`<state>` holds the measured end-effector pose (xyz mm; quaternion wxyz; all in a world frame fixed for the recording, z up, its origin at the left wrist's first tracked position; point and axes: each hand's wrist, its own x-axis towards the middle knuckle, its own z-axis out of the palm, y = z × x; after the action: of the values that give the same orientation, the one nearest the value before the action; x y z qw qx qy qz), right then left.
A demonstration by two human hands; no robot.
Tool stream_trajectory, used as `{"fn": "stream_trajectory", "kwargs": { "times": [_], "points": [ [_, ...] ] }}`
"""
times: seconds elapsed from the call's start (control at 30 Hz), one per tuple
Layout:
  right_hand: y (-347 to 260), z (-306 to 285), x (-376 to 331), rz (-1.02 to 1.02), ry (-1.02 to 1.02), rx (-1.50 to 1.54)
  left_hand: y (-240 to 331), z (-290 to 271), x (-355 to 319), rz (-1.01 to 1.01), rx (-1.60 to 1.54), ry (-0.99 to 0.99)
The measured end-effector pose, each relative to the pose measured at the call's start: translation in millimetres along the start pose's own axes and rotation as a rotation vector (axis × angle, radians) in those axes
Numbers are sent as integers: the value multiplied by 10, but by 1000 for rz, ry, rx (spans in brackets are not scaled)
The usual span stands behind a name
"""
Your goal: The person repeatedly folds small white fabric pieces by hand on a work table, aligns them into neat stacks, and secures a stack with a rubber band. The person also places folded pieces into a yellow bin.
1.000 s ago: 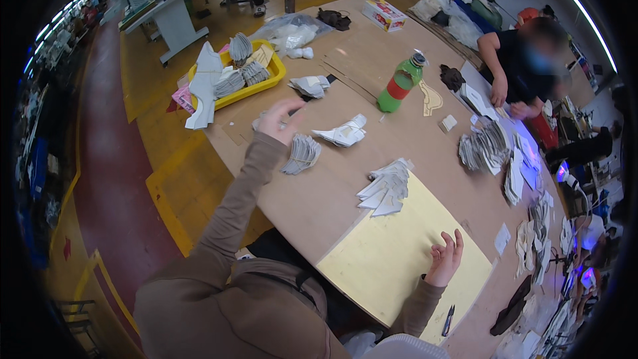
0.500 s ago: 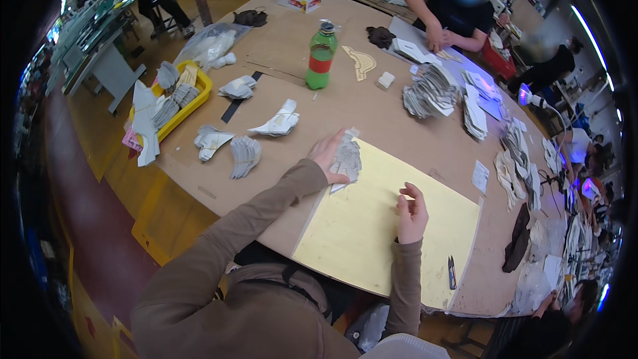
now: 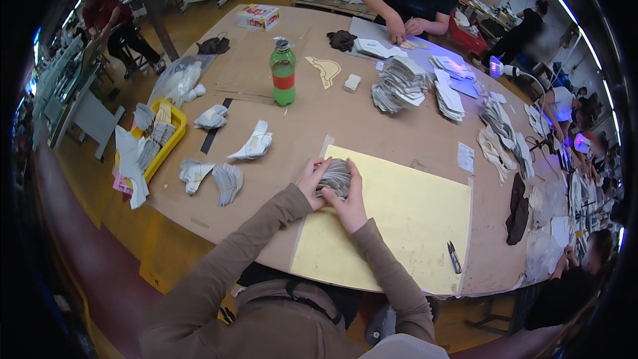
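Note:
Between my two hands is a stack of grey cut fabric pieces (image 3: 336, 178), its layers fanned in curved edges. My left hand (image 3: 312, 181) grips its left side, fingers over the top. From the right, my right hand (image 3: 350, 201) closes round it, the thumb at the near edge and fingers along the far right side. Both hands are over the left part of a yellow sheet (image 3: 392, 226) on the table. Small snips with dark handles (image 3: 454, 257) lie at the sheet's right edge.
Left of my hands lie bundles of grey and white pieces (image 3: 228, 183) and a yellow basket (image 3: 178, 134) filled with more. A green bottle (image 3: 284, 78) stands beyond. Across the table, a masked person (image 3: 415, 0) handles pieces near fanned stacks (image 3: 401, 84). Dark cloth (image 3: 517, 209) lies right.
My right hand has moved left from over the yellow sheet and closed on the fabric stack beside my left hand. The stack, flat before, is now gathered between both hands. The view has shifted.

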<state>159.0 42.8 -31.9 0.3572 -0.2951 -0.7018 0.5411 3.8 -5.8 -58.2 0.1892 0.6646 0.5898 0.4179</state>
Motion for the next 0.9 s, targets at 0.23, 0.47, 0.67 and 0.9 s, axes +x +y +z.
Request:
{"fn": "stream_trajectory", "kwargs": {
  "times": [0.23, 0.47, 0.67, 0.9],
  "points": [
    [-48, 47, -108, -107, 58, -153, -101, 66, 8, -55, -262, 13],
    [-32, -5, -51, -137, -36, -221, 167, 1, -8, 30, -145, -44],
    [-84, -214, 0, -205, 301, -158, 353, 189, 431, 158, -102, 1],
    [23, -443, 45, 71, 239, 6, 320, 203, 474, 112, -49, -125]
  ]
}}
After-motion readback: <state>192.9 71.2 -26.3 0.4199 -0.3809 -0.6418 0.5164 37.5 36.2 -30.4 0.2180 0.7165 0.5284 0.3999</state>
